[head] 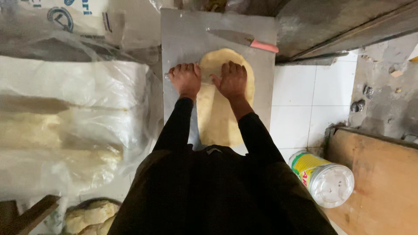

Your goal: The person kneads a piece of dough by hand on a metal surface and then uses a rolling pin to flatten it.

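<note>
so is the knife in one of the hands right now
No. The knife with the pink handle lies on the metal board beyond the dough, while the left hand and right hand press near the dough.

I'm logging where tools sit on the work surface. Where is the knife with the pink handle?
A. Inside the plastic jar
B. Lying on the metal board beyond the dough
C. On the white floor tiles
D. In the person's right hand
B: the knife lies flat on the metal board past the far end of the dough, while the left hand and right hand both press down near the dough.
</note>
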